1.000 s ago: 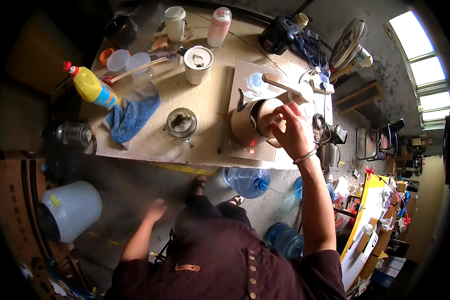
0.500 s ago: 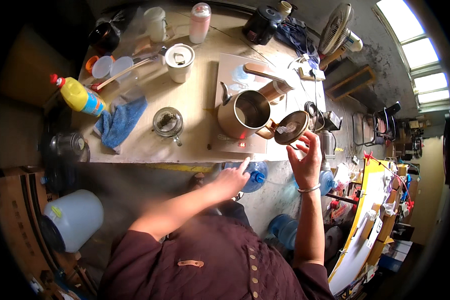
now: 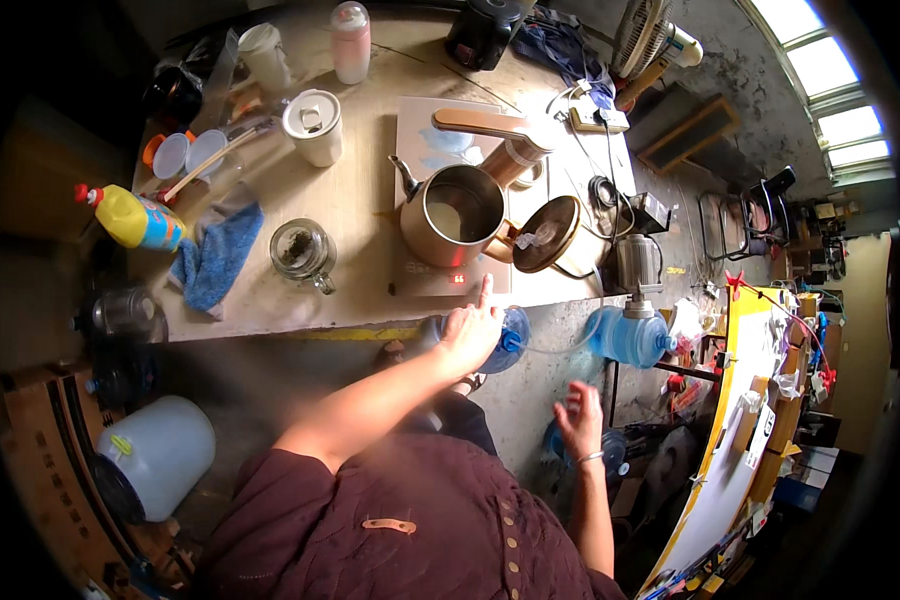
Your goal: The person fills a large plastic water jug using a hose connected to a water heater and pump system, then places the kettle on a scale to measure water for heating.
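My left hand (image 3: 473, 332) holds nothing; its index finger is stretched out to the front edge of a heating plate (image 3: 425, 277) with a lit red display. The other fingers are loosely bent. On the plate stands a steel kettle (image 3: 418, 224), its hinged lid (image 3: 548, 236) tipped back to the right, its inside showing. Behind the kettle rises a copper-coloured tap (image 3: 515, 158) with a long arm. Low at the right, away from the table, my right hand (image 3: 580, 420) is empty with fingers loosely bent and apart. A glass mug (image 3: 300, 250) with dark leaves sits left of the plate.
Left on the table (image 3: 355, 280) are a blue cloth (image 3: 220, 255), a yellow bottle (image 3: 140, 222), a white lidded cup (image 3: 315, 128) and a pink bottle (image 3: 351, 45). Cables run right of the kettle. Blue water jugs (image 3: 630, 338) stand below the table edge.
My right hand has left the kettle lid and dropped down toward my body. My left index finger has reached farther forward to the plate's front edge. The view has shifted slightly.
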`<state>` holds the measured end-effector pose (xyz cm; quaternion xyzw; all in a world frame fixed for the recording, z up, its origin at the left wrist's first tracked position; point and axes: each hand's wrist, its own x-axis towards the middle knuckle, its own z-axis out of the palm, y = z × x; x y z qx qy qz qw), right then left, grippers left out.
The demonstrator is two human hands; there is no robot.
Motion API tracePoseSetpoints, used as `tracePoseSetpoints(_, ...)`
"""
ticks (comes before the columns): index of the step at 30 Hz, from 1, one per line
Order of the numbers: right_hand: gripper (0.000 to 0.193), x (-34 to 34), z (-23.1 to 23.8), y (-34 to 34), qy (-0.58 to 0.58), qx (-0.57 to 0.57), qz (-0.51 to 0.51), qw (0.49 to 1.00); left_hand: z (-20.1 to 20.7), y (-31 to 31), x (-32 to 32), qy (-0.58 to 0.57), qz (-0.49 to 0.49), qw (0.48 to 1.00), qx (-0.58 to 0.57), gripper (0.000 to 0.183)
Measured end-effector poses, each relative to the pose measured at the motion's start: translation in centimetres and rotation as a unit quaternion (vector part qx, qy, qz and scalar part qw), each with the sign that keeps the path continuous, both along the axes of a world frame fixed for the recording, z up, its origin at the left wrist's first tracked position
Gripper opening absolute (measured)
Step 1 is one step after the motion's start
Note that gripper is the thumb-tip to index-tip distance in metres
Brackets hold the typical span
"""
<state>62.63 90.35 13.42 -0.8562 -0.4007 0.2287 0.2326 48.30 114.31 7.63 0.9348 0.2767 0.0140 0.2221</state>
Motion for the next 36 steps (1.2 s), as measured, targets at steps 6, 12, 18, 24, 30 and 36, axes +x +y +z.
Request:
tracePoseSetpoints(6, 0.043, -2.1, -6.3, -10.8, 0.021, -0.080, -0.045, 0.996, 0.2, -0.3, 0.7, -0.004, -0.009, 1.000, 0.020, 0.035)
tracePoseSetpoints(12, 0.040, -4.3, -9.9, -17.6, 0.095, -0.221, -0.123, 0.963, -0.5, -0.6, 2.1, 0.051, -0.022, 0.997, 0.059, 0.030)
tracePoseSetpoints(18, 0.038, -5.5, -11.4, -21.2, 0.125, -0.263, -0.157, 0.944, -0.3, -0.7, 2.1, 0.028, 0.006, 0.997, 0.069, 0.032)
tracePoseSetpoints(24, 0.040, -6.1, -11.1, -20.9, 0.165, -0.260, -0.191, 0.932, -0.7, -0.5, 2.0, 0.044, 0.002, 0.998, 0.055, 0.034)
tracePoseSetpoints(30, 0.038, -5.8, -12.1, -20.7, 0.197, -0.214, -0.209, 0.934, 0.6, -0.3, 0.8, 0.030, 0.001, 0.999, 0.012, 0.042)
tracePoseSetpoints(36, 0.037, -5.9, -12.9, -20.5, 0.184, -0.217, -0.182, 0.941, 0.6, 0.0, 0.5, 0.083, 0.003, 0.996, -0.015, 0.047)
